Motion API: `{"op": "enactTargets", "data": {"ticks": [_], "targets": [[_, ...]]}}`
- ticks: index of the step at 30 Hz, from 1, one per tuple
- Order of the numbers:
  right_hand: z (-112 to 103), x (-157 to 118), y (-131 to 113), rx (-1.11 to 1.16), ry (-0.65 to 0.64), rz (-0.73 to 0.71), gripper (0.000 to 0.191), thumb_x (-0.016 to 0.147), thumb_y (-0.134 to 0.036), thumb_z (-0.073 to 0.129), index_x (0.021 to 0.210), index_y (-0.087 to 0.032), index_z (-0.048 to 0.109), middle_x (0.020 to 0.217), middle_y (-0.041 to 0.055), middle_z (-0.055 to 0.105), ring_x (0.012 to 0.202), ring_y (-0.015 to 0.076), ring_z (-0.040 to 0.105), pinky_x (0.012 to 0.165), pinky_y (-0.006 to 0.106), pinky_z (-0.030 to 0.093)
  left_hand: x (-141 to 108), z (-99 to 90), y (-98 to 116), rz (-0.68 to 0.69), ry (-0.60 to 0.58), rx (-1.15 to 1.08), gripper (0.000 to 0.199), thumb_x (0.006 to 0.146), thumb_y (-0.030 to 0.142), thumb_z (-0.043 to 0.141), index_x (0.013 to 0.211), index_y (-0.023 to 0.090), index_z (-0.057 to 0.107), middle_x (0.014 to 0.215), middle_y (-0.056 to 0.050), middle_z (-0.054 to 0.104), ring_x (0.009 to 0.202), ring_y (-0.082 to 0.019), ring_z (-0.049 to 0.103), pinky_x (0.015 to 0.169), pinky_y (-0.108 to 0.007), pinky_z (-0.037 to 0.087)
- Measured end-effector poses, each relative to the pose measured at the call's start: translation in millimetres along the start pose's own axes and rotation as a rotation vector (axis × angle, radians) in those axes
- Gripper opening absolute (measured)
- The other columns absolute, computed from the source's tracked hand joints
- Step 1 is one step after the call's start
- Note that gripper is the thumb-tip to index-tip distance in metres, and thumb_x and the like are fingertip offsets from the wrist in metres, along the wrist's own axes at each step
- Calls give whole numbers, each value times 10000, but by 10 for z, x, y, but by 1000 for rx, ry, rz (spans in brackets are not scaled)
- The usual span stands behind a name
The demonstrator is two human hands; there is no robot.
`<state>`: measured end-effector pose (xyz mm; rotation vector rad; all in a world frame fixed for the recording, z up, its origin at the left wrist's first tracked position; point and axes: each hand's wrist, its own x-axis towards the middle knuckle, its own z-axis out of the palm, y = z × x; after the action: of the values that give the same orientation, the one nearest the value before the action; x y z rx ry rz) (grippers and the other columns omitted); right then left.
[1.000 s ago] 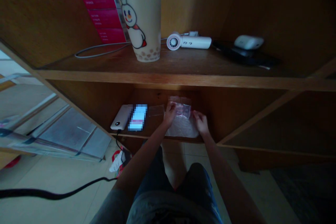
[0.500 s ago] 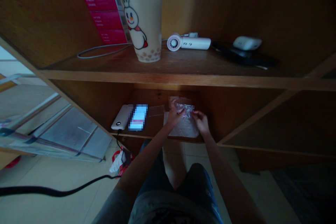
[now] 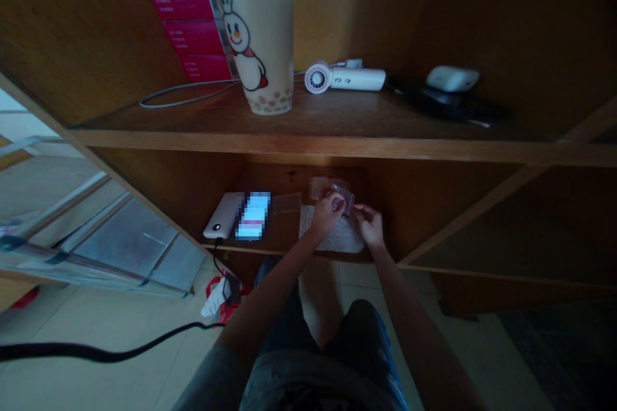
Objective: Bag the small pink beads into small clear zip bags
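Head view: left hand [image 3: 328, 213] has shifted right, now beside right hand [image 3: 369, 226]. Both pinch small clear plastic bag [image 3: 343, 196], fingers nearly closed, contact partly hidden. Bag sits between hands, above white plastic sheet [image 3: 332, 236] on wooden shelf [image 3: 289, 249]; phone [image 3: 253, 215] left of grip.
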<state>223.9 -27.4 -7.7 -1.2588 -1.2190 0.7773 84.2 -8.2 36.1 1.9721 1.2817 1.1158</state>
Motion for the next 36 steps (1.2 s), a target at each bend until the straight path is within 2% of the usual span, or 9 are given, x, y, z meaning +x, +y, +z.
{"op": "enactTargets", "data": {"ticks": [6,10,15,19,24,29,36], "targets": [[2,-16,-18,-24,-72,-84,207,723,-362,567,779,-187,664,779,46,684,720,192,606,695,336,471,-14,81,19,-20,-51,14,181,786,323,562,795,157,633,798,-43,670,738,-145,611,715,-256,480],[8,-20,-19,-29,-79,-100,214,727,-368,570,798,-191,666,779,48,685,705,191,606,683,335,472,-5,95,20,-16,-31,49,187,792,310,554,799,149,649,793,-52,675,739,-151,613,722,-263,479],[6,-27,-42,-40,-82,-106,231,743,-383,553,803,-186,657,777,52,681,696,188,605,664,320,467,0,97,19,16,-61,81,186,821,267,509,843,155,655,852,-64,672,788,-152,612,756,-272,476],[3,-27,-31,-70,-56,-114,236,754,-383,538,807,-178,643,766,52,665,678,177,588,638,298,454,-6,93,21,24,-74,108,180,821,247,505,832,148,656,854,-73,670,787,-155,611,771,-283,472],[-2,-29,-9,-130,-20,-127,216,744,-376,520,754,-182,615,721,37,640,665,173,570,632,288,443,-21,96,99,-41,-77,205,183,797,201,501,712,148,654,758,-71,673,707,-161,603,729,-280,459],[-12,-38,11,-170,40,-142,222,734,-378,502,783,-181,593,733,44,637,682,185,570,644,297,440,-20,141,181,-97,-59,200,131,745,186,540,659,155,634,704,-63,667,655,-161,589,678,-269,448],[-19,-31,10,-270,75,-120,229,751,-379,480,777,-176,582,697,42,625,648,183,558,613,283,418,-40,182,104,-116,-40,217,117,725,201,562,647,154,635,697,-70,667,676,-177,599,680,-280,447]]}}
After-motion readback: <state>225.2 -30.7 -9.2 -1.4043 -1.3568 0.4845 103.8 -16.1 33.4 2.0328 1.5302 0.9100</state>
